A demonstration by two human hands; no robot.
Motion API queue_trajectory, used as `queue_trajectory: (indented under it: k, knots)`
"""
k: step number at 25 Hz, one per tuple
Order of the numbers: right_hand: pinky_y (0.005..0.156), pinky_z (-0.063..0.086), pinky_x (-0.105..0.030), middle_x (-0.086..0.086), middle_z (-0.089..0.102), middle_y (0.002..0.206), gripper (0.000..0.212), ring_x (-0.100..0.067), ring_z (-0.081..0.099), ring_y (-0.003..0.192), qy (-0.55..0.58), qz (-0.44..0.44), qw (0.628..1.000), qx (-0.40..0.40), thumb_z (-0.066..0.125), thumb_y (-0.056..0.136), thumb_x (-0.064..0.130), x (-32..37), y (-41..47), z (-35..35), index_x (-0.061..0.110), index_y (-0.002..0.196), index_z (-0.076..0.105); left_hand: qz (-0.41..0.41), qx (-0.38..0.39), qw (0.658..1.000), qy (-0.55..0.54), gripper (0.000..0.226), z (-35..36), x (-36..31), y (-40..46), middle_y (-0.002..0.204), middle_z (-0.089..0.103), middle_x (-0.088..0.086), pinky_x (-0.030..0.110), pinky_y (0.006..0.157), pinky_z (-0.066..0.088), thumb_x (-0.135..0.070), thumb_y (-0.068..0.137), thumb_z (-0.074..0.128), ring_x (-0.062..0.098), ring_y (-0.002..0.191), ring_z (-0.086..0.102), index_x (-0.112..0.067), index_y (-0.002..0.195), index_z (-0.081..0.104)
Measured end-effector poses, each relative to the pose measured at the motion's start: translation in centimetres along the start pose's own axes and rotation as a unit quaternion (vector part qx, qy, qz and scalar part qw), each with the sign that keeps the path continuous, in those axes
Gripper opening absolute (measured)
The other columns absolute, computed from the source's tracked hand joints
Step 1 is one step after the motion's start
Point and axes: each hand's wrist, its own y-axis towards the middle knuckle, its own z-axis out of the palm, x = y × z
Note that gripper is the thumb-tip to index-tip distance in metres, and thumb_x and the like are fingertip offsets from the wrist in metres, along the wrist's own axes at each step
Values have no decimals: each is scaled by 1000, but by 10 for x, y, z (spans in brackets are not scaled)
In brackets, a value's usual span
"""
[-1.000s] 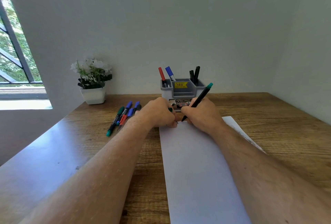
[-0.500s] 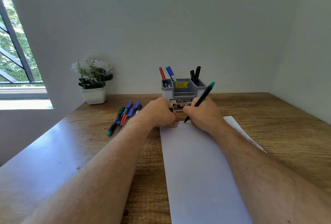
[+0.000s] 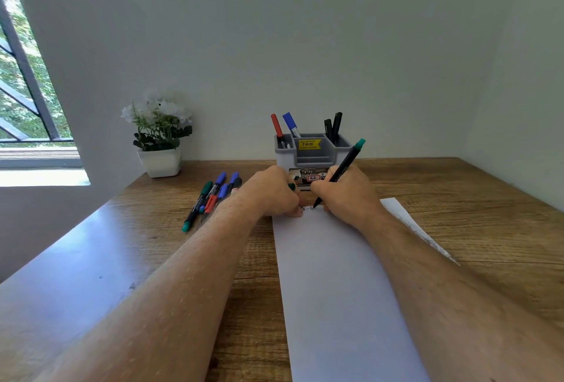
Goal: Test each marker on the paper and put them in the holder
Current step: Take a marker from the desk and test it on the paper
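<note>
Two hands meet at the far end of the paper [image 3: 341,284]. My right hand [image 3: 348,195] grips one black marker with a green end cap [image 3: 343,169], slanted up to the right, its tip touching the sheet beside a few small dark scribbles. My left hand [image 3: 271,194] is clenched in a fist on the sheet's far left corner, and a bit of green shows inside the fist; I cannot tell what it is. Just beyond the knuckles stands one grey holder [image 3: 312,154] with a yellow price sticker. Four markers stand in it: one red [image 3: 277,126] and one blue [image 3: 290,123] in the left compartment, two black [image 3: 334,126] in the right. Left of my left wrist a loose cluster of markers [image 3: 212,195] lies on the wooden surface [image 3: 457,198]; I count about six, with green, blue, red and black caps, overlapping so the count is unsure. Farther left, by the wall, sits one white pot of white flowers [image 3: 158,143].
</note>
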Motion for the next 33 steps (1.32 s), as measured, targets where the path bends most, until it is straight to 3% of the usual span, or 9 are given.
queue_trajectory:
  k: [6,9,15,19,22,24,27,31,33]
  knots:
    - [45,35,-14,1,54,58,22,-9,51,56,-9,-12,1000,12,67,79,21,2,-2,-1,14,62,54,-4,4,1000,-1,32,0,-1,-1,114,67,3,36,96,47,-19,83,74,20,107,60,-16,115,68]
    - [46,34,-14,4,53,59,25,-7,51,57,5,9,1000,-27,68,79,21,1,0,-1,19,62,50,-6,6,1000,2,32,-1,-2,-3,114,66,2,37,97,47,-20,83,74,20,106,59,-17,114,69]
    - [51,36,-21,2,56,67,18,-9,54,63,13,41,999,-31,69,81,24,0,2,-2,14,76,55,1,9,1000,-11,27,-2,-1,-4,109,67,0,33,90,48,-20,82,74,17,101,60,-19,109,71]
    - [52,41,-23,-1,59,61,23,-13,56,59,99,46,993,-43,66,81,19,7,2,-7,16,62,54,10,-44,984,-169,13,-9,-3,-8,102,66,12,38,81,54,-19,86,62,16,79,60,-9,92,67]
    - [46,40,-22,-2,57,55,23,-8,53,48,217,59,974,-37,63,85,12,12,3,-9,16,64,55,32,-92,941,-323,23,-18,-10,-21,107,50,35,50,85,48,-21,82,45,32,67,46,-13,75,65]
    - [35,34,-18,-6,59,55,23,-6,47,36,306,63,950,-13,61,89,9,15,3,-11,16,69,55,33,-122,907,-402,30,-21,-11,-24,105,48,26,41,75,48,-23,77,39,19,61,38,-14,73,68]
    - [35,33,-18,-7,61,59,21,-11,46,37,388,56,920,26,66,88,8,18,3,-14,18,71,59,43,-149,893,-423,37,-18,-9,-18,93,52,8,27,57,34,-11,91,33,11,64,38,-18,78,68]
    - [38,36,-19,-6,66,66,3,-11,50,44,479,62,873,68,62,86,16,21,2,-14,15,84,64,38,-202,883,-422,30,-16,-4,-9,80,53,-3,32,65,37,-16,90,35,13,72,45,-21,84,65]
    - [38,37,-19,-8,68,66,8,-12,51,44,502,63,860,65,57,87,16,22,2,-15,10,87,64,26,-218,881,-419,29,-15,-2,-7,78,52,-4,35,66,38,-18,88,36,13,71,45,-23,84,64]
